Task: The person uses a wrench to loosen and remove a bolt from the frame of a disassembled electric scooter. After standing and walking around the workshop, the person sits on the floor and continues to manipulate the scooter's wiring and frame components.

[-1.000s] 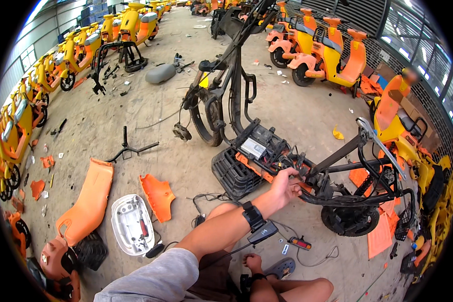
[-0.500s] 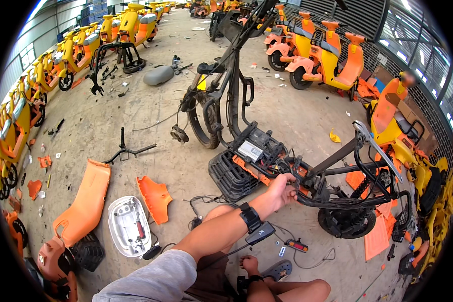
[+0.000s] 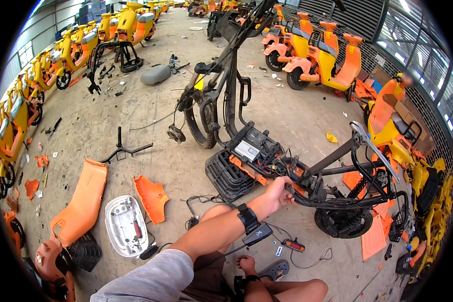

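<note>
A stripped scooter frame of black tubing lies tilted across the floor in front of me, front wheel far and rear wheel near on the right. Reaching across from the lower left, my left hand is closed at the frame's lower tube, near loose wiring; its fingertips are partly hidden. Just beyond it sits a silver box in the black battery tray. My right hand is low by my legs, beside a grey clog, its fingers curled; what they hold, if anything, I cannot make out.
An orange panel, a white tub with a red-handled screwdriver and a black forked bracket lie to the left. A red-and-yellow tail light with cable is near my feet. Scooters line both sides; orange scraps pile at right.
The whole view has shifted slightly, so things appear a little further left. My left hand stays at the frame tube, and my right hand stays low by my legs.
</note>
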A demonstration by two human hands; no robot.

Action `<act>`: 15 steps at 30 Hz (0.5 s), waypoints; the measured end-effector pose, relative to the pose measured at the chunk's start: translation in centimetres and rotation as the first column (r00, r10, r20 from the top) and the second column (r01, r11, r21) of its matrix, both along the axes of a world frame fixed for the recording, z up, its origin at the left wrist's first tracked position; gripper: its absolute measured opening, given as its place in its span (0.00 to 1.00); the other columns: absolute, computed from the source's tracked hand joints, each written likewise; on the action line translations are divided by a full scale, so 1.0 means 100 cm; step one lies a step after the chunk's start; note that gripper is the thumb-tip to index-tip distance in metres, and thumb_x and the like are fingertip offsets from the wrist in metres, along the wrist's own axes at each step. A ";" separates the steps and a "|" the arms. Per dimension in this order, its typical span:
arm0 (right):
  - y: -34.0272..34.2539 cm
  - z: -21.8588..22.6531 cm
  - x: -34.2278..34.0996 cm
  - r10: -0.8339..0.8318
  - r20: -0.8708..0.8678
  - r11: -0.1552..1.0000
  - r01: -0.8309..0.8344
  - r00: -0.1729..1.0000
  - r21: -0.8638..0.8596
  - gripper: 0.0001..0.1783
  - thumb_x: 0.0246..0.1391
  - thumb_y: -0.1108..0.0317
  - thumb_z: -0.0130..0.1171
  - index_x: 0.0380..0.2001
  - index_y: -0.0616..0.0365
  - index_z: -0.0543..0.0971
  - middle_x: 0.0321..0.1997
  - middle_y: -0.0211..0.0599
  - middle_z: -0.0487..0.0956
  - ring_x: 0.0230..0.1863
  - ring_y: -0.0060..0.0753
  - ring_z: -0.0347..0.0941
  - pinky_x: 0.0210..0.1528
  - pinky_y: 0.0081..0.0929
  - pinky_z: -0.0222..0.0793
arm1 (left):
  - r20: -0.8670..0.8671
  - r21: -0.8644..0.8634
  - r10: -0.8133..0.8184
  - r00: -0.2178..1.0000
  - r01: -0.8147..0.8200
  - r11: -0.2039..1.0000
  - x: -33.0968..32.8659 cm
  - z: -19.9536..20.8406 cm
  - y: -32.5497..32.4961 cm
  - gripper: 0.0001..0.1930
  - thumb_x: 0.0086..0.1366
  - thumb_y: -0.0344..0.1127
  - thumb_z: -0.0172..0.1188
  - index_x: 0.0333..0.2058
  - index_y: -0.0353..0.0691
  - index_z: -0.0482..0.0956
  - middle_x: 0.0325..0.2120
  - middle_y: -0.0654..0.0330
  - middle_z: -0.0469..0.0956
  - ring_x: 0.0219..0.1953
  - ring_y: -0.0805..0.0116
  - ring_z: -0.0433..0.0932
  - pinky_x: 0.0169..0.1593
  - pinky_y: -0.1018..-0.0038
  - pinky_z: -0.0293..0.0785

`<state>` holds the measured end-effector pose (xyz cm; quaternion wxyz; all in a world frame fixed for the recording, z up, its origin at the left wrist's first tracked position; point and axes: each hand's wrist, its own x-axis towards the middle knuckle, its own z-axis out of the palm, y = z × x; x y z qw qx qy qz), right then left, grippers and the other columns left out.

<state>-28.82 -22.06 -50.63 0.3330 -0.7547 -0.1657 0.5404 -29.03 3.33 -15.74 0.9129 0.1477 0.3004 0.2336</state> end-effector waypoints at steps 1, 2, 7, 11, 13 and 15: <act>0.000 0.000 0.000 0.002 -0.003 1.000 -0.002 1.000 0.001 0.14 0.47 0.80 0.42 0.32 0.66 0.79 0.26 0.42 0.79 0.21 0.33 0.76 0.21 0.29 0.72 | 0.008 -0.009 0.000 1.000 0.000 1.000 0.000 0.000 0.000 0.06 0.56 0.36 0.51 0.31 0.41 0.68 0.23 0.64 0.71 0.20 0.74 0.64 0.28 0.73 0.68; 0.000 -0.001 0.000 0.001 -0.006 1.000 -0.001 1.000 0.005 0.14 0.47 0.80 0.42 0.32 0.67 0.79 0.26 0.42 0.79 0.21 0.34 0.76 0.21 0.29 0.72 | 0.016 -0.017 0.001 1.000 0.000 1.000 0.000 0.001 0.001 0.06 0.56 0.36 0.51 0.31 0.41 0.68 0.23 0.63 0.71 0.20 0.74 0.64 0.28 0.73 0.68; 0.002 0.000 -0.001 0.010 0.001 1.000 -0.010 1.000 0.005 0.15 0.47 0.80 0.42 0.32 0.67 0.79 0.26 0.43 0.79 0.21 0.34 0.76 0.21 0.29 0.72 | 0.017 0.023 0.053 0.998 -0.053 0.998 0.002 -0.006 0.006 0.08 0.55 0.35 0.53 0.32 0.40 0.67 0.20 0.64 0.67 0.18 0.73 0.66 0.26 0.73 0.70; 0.001 0.000 -0.003 0.007 0.008 1.000 -0.007 1.000 -0.003 0.14 0.47 0.79 0.43 0.31 0.66 0.79 0.25 0.42 0.79 0.20 0.33 0.76 0.22 0.28 0.72 | -0.007 0.036 0.064 0.998 -0.064 0.997 0.002 -0.010 0.007 0.10 0.54 0.35 0.53 0.33 0.39 0.67 0.19 0.63 0.65 0.17 0.72 0.67 0.24 0.72 0.71; 0.000 0.002 -0.005 -0.040 -0.015 0.999 0.040 0.999 0.007 0.13 0.47 0.78 0.45 0.26 0.64 0.81 0.22 0.41 0.79 0.19 0.31 0.75 0.22 0.27 0.71 | -0.001 0.016 0.054 0.999 -0.054 0.998 0.000 -0.011 0.008 0.09 0.54 0.34 0.53 0.33 0.39 0.67 0.19 0.63 0.66 0.17 0.72 0.66 0.23 0.72 0.71; -0.007 -0.014 0.014 -0.028 0.268 0.978 -0.030 0.963 0.208 0.13 0.47 0.78 0.44 0.24 0.64 0.80 0.20 0.40 0.78 0.20 0.31 0.75 0.21 0.25 0.70 | 0.018 0.020 0.028 0.999 -0.028 0.999 0.007 -0.004 0.005 0.07 0.55 0.34 0.52 0.32 0.39 0.68 0.20 0.62 0.68 0.18 0.72 0.66 0.25 0.72 0.70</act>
